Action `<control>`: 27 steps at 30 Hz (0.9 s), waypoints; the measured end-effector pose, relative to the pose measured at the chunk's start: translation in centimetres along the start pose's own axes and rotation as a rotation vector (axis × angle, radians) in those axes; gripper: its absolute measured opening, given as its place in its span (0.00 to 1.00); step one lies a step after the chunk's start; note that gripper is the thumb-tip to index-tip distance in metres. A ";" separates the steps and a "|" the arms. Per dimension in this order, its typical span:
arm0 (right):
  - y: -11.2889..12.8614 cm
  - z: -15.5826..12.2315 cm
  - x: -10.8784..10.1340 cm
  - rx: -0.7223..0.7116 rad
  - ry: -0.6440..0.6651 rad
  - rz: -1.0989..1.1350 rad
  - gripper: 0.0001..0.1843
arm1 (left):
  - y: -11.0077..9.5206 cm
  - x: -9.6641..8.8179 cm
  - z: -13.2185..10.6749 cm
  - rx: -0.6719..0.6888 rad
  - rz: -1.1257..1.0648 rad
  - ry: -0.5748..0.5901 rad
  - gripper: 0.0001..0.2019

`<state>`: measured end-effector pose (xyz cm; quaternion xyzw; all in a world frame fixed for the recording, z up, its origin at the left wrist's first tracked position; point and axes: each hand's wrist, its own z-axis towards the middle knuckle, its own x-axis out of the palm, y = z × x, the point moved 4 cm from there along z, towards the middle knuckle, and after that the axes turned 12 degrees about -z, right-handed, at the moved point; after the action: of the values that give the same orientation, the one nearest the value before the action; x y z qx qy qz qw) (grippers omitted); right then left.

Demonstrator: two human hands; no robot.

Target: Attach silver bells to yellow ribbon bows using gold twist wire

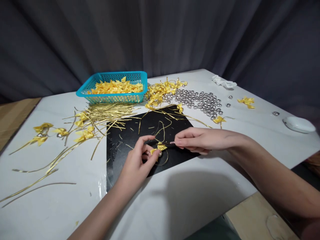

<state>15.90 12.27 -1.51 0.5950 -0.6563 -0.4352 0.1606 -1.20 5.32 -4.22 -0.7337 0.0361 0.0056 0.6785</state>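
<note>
the yellow folded piece (162, 146) is up over the black mat (177, 160), pinched between the thumb and fingers of my left hand (138, 158). a thin gold loop (165, 163) hangs from beside it, over the mat. my right hand (200, 138) has its fingertips closed on a slim tool (172, 143), its dark end pointing left at the yellow piece; whether the two touch, i can't tell. short gold scraps (151, 127) lie about the mat. just beyond its far left edge is a bundle of gold strands (110, 112), and behind that a blue basket (117, 99) full of yellow pieces. right of the basket sits a heap of yellow pieces with gold stems (162, 90), then a spread of silver beads (203, 100). farther right on the white table (32, 216) are a crumpled white cloth (223, 81) and a smooth white oval object (298, 124). a dark curtain (162, 33) hangs behind.
</note>
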 end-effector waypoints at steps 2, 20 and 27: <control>0.0 0.0 0.1 0.021 0.003 0.038 0.25 | 0.0 0.0 0.0 -0.007 -0.008 0.000 0.15; 1.2 0.8 2.1 -0.114 -0.043 0.316 0.23 | -0.4 -1.2 0.2 0.000 -0.093 -0.218 0.08; 1.1 1.3 2.7 -0.123 -0.052 0.381 0.22 | -0.8 -1.1 0.0 0.031 -0.068 -0.260 0.07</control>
<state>13.61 10.17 -2.26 0.4376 -0.7331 -0.4516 0.2592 -2.25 5.40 -3.37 -0.7170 -0.0768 0.0770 0.6885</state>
